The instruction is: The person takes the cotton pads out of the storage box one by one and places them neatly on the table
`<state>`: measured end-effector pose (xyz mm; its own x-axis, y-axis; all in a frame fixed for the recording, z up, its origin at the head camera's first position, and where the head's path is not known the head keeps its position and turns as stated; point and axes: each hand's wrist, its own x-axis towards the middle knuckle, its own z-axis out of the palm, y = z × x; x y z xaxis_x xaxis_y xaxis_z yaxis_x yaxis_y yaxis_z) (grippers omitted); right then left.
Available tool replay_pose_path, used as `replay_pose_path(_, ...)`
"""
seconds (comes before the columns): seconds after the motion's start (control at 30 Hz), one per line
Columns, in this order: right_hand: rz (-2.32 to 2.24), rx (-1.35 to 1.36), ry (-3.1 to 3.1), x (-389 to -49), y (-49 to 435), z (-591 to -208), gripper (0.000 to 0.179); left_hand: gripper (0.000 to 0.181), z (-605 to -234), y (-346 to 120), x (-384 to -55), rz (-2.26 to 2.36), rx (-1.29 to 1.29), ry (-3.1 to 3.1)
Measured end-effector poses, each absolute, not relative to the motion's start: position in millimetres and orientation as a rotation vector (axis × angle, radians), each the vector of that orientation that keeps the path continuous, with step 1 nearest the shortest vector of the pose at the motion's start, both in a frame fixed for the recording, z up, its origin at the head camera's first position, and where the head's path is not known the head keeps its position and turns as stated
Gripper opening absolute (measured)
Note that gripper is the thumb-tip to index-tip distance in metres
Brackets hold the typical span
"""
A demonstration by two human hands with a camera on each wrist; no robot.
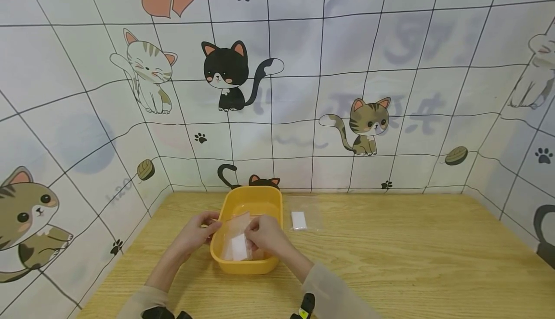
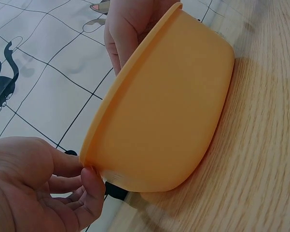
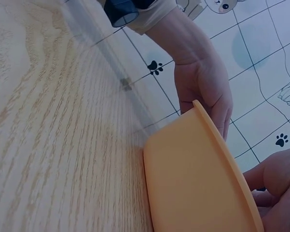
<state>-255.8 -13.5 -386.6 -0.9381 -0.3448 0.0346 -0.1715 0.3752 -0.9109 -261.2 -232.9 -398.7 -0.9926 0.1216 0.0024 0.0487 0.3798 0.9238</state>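
Observation:
A yellow plastic basin (image 1: pixel 244 267) stands on the wooden table. My left hand (image 1: pixel 196 234) pinches its left rim, thumb and fingers on either side, as the left wrist view shows at the basin's edge (image 2: pixel 159 106). Inside lie a small clear bag with a white block (image 1: pixel 239 248) and a pinkish packet (image 1: pixel 240 223). My right hand (image 1: pixel 266 233) reaches over the basin's right side and pinches the edge of the clear bag. In the right wrist view the basin wall (image 3: pixel 198 179) hides the fingertips of that hand (image 3: pixel 282 193).
To the right of the basin, another clear bag with a white block (image 1: pixel 298 220) lies flat on the wooden table (image 1: pixel 390 251). A white grid-patterned backdrop (image 1: pixel 299 92) with cartoon cats rises behind the table and along both sides.

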Motion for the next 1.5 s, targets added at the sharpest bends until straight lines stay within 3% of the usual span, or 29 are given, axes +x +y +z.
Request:
replay_pose_path(0.37, -1.75, -0.487, 2.397, -257.7, -7.2, -387.5, 0.007, 0.032, -396.9, -232.9, -260.7, 1.714, 0.168, 2.552)
replay_pose_path(1.5, -2.051, -0.539, 2.249, -261.1, 15.9, -382.2, 0.015, 0.034, -397.3, -233.6, -260.4, 1.697, 0.177, 2.556)
